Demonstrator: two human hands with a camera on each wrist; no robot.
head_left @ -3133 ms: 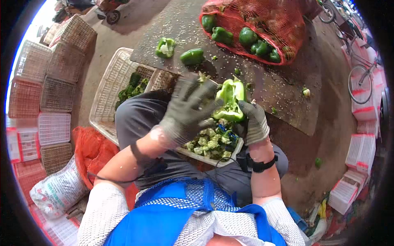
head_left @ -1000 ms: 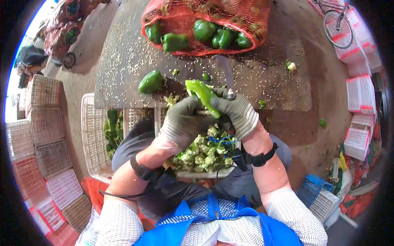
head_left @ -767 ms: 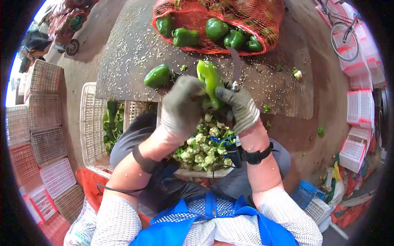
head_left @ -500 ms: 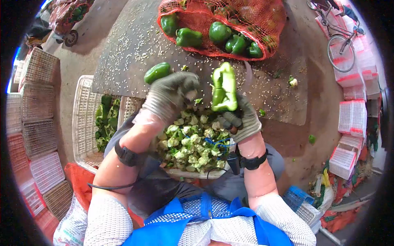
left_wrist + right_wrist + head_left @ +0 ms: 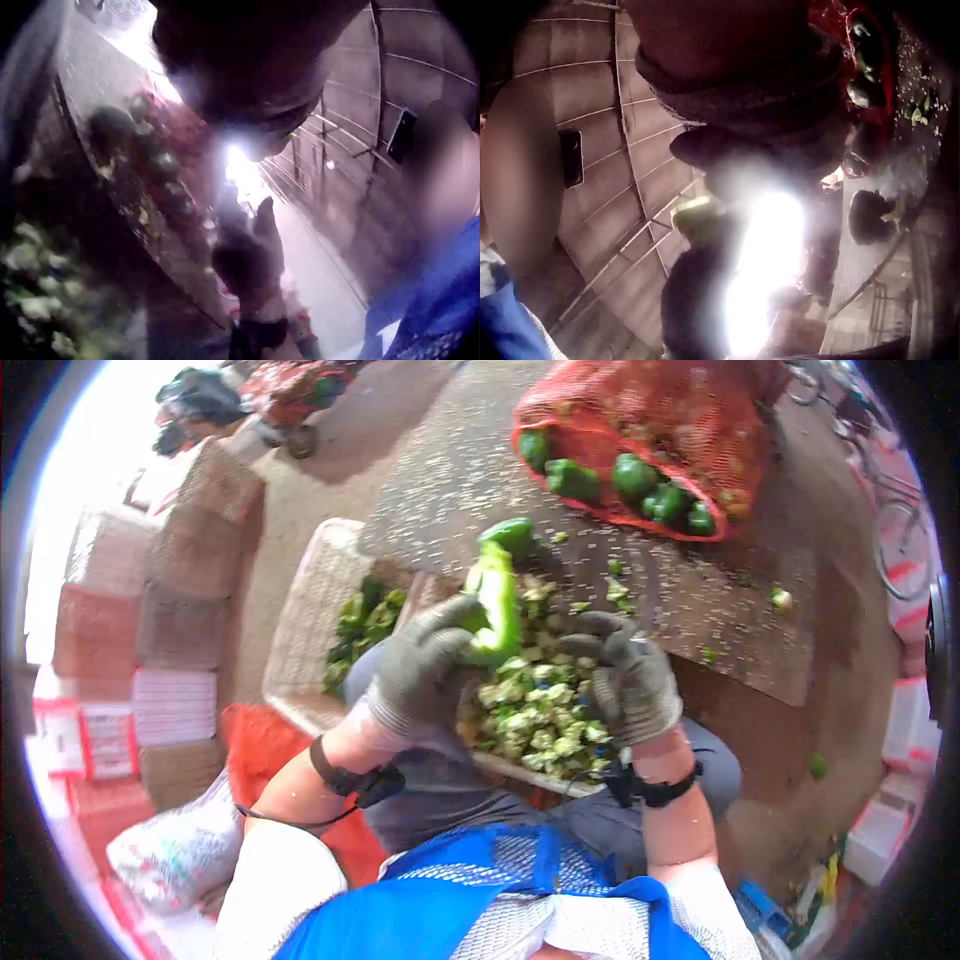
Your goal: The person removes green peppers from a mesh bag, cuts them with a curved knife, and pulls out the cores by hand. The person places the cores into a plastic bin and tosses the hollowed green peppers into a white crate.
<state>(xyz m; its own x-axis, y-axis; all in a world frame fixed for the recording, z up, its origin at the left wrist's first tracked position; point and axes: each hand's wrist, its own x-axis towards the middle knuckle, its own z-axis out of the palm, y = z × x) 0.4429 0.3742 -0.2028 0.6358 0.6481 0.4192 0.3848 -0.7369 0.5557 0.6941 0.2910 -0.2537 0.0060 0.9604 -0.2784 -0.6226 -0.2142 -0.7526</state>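
Note:
In the head view my gloved left hand (image 5: 425,660) grips a cut green bell pepper (image 5: 495,605), its pale inside showing. Close by to the right is my gloved right hand (image 5: 637,678), its fingers curled round a knife; the handle is hidden in the palm and the blade (image 5: 650,592) is a faint blur against the board. Under both hands, a crate between the legs holds many pale pepper cores (image 5: 545,715). One whole green pepper (image 5: 510,538) lies on the board's near edge, just beyond the held one. Both wrist views are dark and glary.
A red mesh sack (image 5: 640,440) of green peppers lies open on the seed-strewn board (image 5: 450,490). Left of the legs stands a white crate (image 5: 300,640) with green pepper pieces (image 5: 365,625). Stacked crates (image 5: 175,710) line the left side, and a bicycle (image 5: 900,550) stands at far right.
The cut pepper has passed from the right hand's fingers to the left hand, which has closed on it. The right hand has drawn apart with the knife, and the head view has turned.

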